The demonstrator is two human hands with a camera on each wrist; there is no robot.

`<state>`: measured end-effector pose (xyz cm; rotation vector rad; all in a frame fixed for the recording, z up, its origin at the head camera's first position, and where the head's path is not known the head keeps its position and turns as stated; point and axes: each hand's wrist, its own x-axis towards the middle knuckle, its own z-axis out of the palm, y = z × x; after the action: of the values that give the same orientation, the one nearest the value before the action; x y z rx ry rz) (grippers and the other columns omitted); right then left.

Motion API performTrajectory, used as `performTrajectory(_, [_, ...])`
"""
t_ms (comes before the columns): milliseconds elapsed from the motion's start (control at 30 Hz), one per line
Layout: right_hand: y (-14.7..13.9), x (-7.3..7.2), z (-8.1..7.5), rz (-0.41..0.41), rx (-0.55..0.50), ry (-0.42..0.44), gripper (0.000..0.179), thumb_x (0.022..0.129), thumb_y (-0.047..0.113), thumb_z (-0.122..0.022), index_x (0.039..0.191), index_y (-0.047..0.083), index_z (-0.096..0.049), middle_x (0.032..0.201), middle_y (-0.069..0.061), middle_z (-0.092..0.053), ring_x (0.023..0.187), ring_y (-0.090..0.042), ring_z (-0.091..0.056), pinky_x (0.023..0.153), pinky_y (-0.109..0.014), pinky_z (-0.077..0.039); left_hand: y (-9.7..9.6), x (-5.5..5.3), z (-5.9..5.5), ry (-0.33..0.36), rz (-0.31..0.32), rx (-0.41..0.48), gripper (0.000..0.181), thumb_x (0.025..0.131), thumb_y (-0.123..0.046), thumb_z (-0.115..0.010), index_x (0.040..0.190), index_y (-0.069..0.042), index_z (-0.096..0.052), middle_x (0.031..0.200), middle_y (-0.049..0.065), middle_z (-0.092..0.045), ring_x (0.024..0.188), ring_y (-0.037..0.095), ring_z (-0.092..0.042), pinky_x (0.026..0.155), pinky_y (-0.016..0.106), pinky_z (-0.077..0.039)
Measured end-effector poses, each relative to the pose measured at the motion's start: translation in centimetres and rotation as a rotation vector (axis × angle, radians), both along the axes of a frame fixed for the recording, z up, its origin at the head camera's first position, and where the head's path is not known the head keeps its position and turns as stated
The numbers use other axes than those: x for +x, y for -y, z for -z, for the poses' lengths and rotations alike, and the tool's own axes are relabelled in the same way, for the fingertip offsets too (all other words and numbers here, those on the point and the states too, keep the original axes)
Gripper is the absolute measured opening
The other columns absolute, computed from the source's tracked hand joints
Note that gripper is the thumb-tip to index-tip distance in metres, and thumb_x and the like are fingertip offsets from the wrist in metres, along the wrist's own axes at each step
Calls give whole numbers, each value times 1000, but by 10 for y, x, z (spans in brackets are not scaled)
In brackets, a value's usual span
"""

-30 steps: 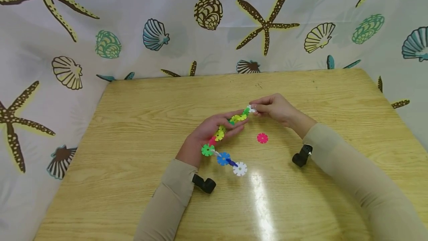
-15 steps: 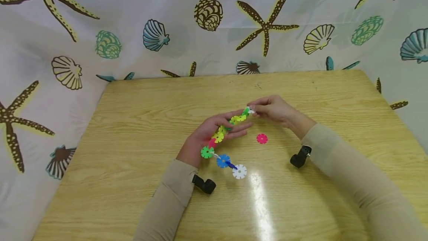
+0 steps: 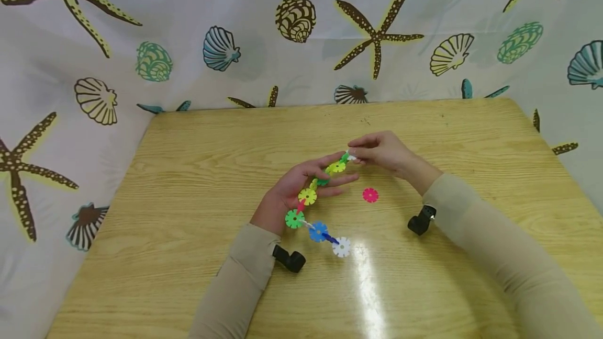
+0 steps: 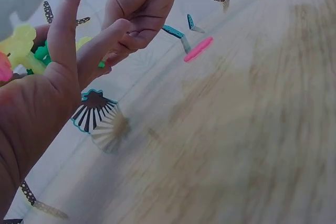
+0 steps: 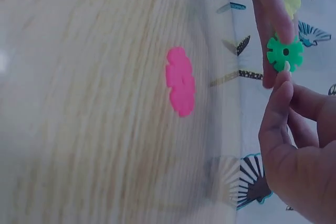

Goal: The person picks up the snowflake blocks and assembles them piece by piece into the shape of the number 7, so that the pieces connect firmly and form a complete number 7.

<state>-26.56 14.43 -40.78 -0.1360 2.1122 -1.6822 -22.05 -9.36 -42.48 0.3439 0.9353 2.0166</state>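
A chain of notched plastic interlocking discs (image 3: 308, 196) in yellow, green, pink, blue and white runs through my left hand (image 3: 294, 182). The thumb lies over the chain, holding it against the fingers, two of which stretch out beyond it. Its near end droops past the wrist, ending in a white disc (image 3: 341, 247). At the far end, my right hand (image 3: 386, 153) pinches a white disc (image 5: 287, 66) between thumb and fingertips, set against a green disc (image 5: 285, 52). Most of that white disc is hidden by the fingertips.
A loose pink disc (image 3: 370, 195) lies flat on the wooden table (image 3: 198, 171), just below the right hand. Behind the table's far edge hangs a white curtain (image 3: 254, 56) with printed shells and starfish. Black cameras are strapped to both wrists.
My right hand has shifted slightly left, still pinching the white disc. The left fingers have spread a little, and the chain's near end hangs slightly lower. The loose pink disc stays put.
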Motion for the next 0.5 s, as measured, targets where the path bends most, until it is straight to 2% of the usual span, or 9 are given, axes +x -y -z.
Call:
performTrajectory(100, [4,2,-2,0,30,-59,36,98,8,-62,130,-8,-60,102,-6,-68,79,-8,-69,85,-32,-62,0,1,1,33,-15,9,63,101,3,-26,161,-16,-20,167,11,-19,139,26,-47,93,27,-58])
performTrajectory(200, [6,4,-3,7,37,-82,35,98,8,-62,129,-9,-61,104,-9,-67,78,-9,-69,88,-38,-61,0,1,1,74,-20,40,63,101,3,-25,161,-17,-19,168,9,-18,131,21,-57,88,26,-59])
performTrajectory(333, [3,4,-3,4,32,-98,38,99,15,-63,130,-7,-60,112,-14,-68,84,-10,-71,92,-40,-60,1,0,2,99,-30,67,63,102,2,-24,162,-17,-17,169,9,-13,128,20,-60,86,25,-60])
performTrajectory(500, [-7,4,0,16,-12,-102,42,100,16,-62,133,-9,-58,127,-23,-64,96,-13,-72,93,-34,-59,1,0,2,70,-83,27,61,104,2,-28,161,-17,-20,169,12,-11,128,19,-60,88,24,-59])
